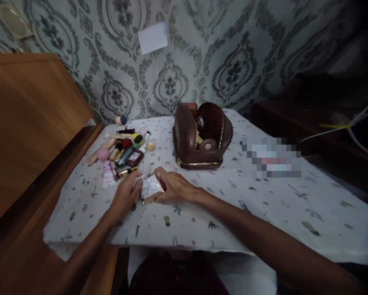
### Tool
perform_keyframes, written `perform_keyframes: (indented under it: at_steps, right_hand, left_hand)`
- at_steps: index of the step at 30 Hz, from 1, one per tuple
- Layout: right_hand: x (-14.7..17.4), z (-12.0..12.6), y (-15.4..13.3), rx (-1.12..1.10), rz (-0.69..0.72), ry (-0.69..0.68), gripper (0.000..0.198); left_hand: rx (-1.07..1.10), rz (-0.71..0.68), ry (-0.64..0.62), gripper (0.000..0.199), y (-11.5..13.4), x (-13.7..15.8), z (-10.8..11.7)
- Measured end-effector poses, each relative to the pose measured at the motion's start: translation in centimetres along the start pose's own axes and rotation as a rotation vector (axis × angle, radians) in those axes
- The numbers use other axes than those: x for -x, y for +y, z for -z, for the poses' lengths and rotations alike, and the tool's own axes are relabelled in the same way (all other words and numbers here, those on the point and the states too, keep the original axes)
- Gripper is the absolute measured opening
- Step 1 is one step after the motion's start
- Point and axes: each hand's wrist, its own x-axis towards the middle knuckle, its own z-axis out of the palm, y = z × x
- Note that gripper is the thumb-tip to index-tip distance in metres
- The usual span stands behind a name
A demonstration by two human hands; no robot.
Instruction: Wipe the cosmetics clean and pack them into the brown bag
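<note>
My right hand (176, 187) grips a shiny silver case with gold edges (152, 187) from its right side, low over the cloth. At the left end of the case my left hand (126, 195) is closed, with something small and whitish at its fingertips that I cannot make out. Just beyond my left hand lies a black-and-gold tube (127, 172), close to a pile of cosmetics. The pile includes a green tube (127, 155), a dark red bottle (136, 158) and a pink sponge (103, 154). Behind my hands stands an open brown makeup bag (188, 149), its inside partly visible.
A patterned white cloth (184, 221) covers the table. A blurred-out item (271, 157) lies on the right. Wooden furniture (26, 123) borders the left side, and a blue-topped round item (121, 120) sits at the back edge. Cables (353, 125) hang at far right.
</note>
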Motion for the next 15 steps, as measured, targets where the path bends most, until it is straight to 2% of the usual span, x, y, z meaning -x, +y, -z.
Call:
perform_keyframes:
  at_steps: [5, 8, 11, 15]
  right_hand:
    - [-0.1, -0.5, 0.6, -0.088, 0.106, 0.052, 0.065]
    - [-0.2, -0.4, 0.8, -0.173, 0.118, 0.072, 0.070]
    - [-0.1, 0.2, 0.5, -0.369, 0.124, 0.054, 0.077]
    - [0.1, 1.9, 0.0, -0.634, 0.128, 0.044, 0.082]
  left_hand:
    - [0.337, 0.202, 0.021, 0.042, -0.4, -0.8, 0.3]
    - [0.529, 0.319, 0.019, 0.051, -0.1, -1.3, 0.7]
    - [0.677, 0.398, -0.009, 0.058, 0.5, -1.7, 1.2]
    - [0.820, 0.418, -0.040, 0.065, 1.6, -2.6, 1.3]
